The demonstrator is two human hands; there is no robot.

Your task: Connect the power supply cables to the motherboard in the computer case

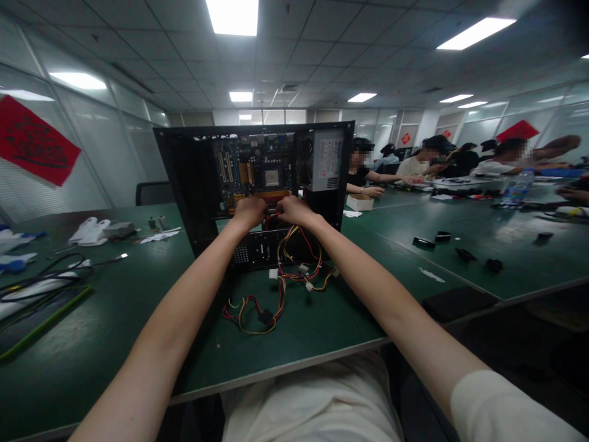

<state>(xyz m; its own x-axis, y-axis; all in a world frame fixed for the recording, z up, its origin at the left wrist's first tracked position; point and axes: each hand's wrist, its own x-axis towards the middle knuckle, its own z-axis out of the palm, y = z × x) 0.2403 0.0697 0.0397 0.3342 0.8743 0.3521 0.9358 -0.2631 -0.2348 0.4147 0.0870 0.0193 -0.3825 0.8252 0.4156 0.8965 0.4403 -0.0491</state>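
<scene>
An open computer case [181, 184] stands on its side edge in front of me, its inside facing me. Inside sits a motherboard [239, 166] with orange and yellow slots and a square silver processor socket. At the board's lower edge, my left hand [250, 212] and my right hand [298, 210] meet closely, fingers curled in and closed. Reddish parts show between them, but what the fingertips hold is hidden. A silver power supply [326, 161] fills the upper right of the case. Its red, yellow and black cables [281, 276] hang out below my hands onto the table.
Cables and a green-edged tray [50, 322] lie on the green table [138, 288] at left, near a white plastic bag [89, 231]. Right of the case are a small box [359, 202], several black pieces and a water bottle [516, 187]. Other people sit farther right.
</scene>
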